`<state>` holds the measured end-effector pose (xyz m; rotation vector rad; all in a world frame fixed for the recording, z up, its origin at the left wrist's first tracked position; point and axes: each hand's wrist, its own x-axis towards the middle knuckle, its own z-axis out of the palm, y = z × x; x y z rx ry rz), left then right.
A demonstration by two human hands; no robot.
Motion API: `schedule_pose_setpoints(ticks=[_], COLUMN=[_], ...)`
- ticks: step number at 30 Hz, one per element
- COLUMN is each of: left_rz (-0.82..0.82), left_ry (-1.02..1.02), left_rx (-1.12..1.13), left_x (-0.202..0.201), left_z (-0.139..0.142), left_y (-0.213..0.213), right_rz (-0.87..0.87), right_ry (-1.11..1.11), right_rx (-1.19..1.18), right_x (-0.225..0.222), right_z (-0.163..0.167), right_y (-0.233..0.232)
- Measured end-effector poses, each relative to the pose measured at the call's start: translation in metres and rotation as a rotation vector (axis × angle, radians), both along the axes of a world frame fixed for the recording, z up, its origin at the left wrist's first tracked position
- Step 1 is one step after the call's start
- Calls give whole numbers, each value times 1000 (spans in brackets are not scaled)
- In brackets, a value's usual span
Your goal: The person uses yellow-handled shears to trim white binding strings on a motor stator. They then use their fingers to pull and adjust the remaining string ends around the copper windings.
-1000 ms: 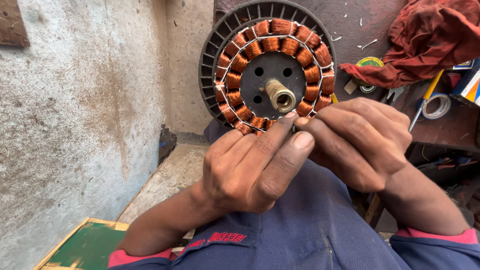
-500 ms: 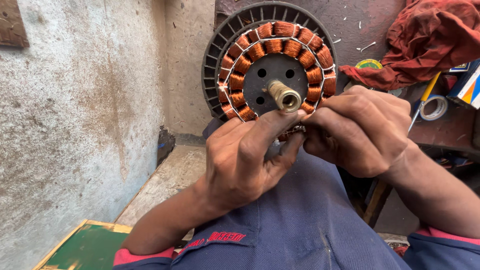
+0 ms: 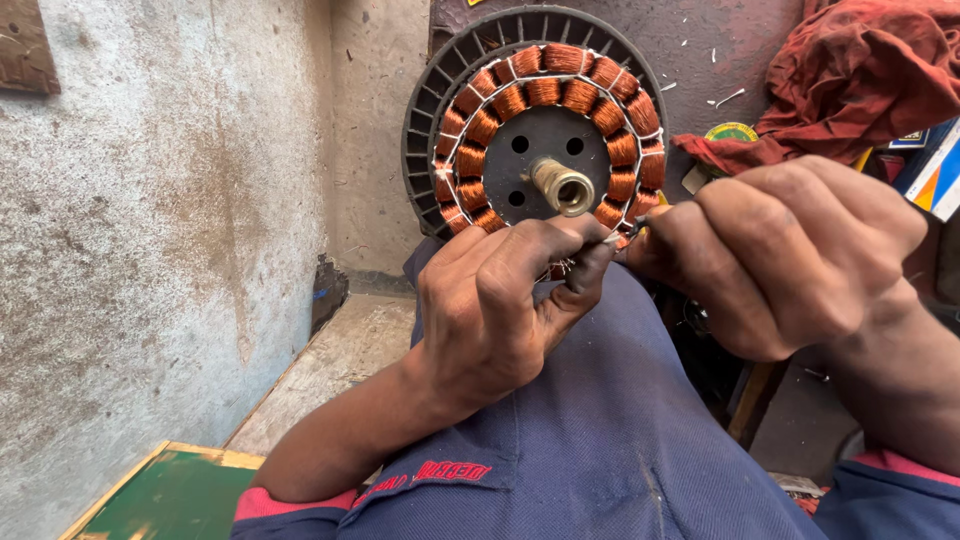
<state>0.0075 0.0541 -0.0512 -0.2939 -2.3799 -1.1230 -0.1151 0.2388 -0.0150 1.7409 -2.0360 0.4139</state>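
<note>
A round fan-motor stator (image 3: 540, 130) stands upright on my knees, with a ring of copper-wire coils, a dark slotted rim and a brass shaft (image 3: 560, 187) at its centre. My left hand (image 3: 500, 300) pinches thin wire ends at the stator's lower edge between thumb and forefinger. My right hand (image 3: 790, 255) is closed just to the right, its fingertips meeting the left hand's on the same wire ends. The wire itself is mostly hidden by the fingers.
A rough plaster wall (image 3: 150, 250) fills the left. A red cloth (image 3: 850, 70) lies at top right beside coloured boxes (image 3: 935, 165). A green board with a wooden edge (image 3: 160, 495) lies at bottom left. My blue trousers (image 3: 600, 440) fill the foreground.
Both hands have dropped and spread slightly apart, the right hand shifting right. More of the stator's lower coils now show above the fingers.
</note>
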Motion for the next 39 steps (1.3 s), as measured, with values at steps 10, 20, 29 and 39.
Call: schedule_pose_setpoints(ticks=[10,20,29,39], left_rz=[-35,-35,-31,-80], left_ry=[-130,-150,-105,-157], left_rx=[-25,6,15,45], left_x=[-1,-2,-6,-7], left_z=[18,17,22,27], left_y=[-8,-8,-7,-9], right_rz=[-121,-189,-245,-277], right_ry=[-346,-716,-836,-1373], right_rx=[-148,-235,-254,-179], right_x=[18,30,40,36], right_z=[-16,-24,-21,-12], right_y=[7,8,5,12])
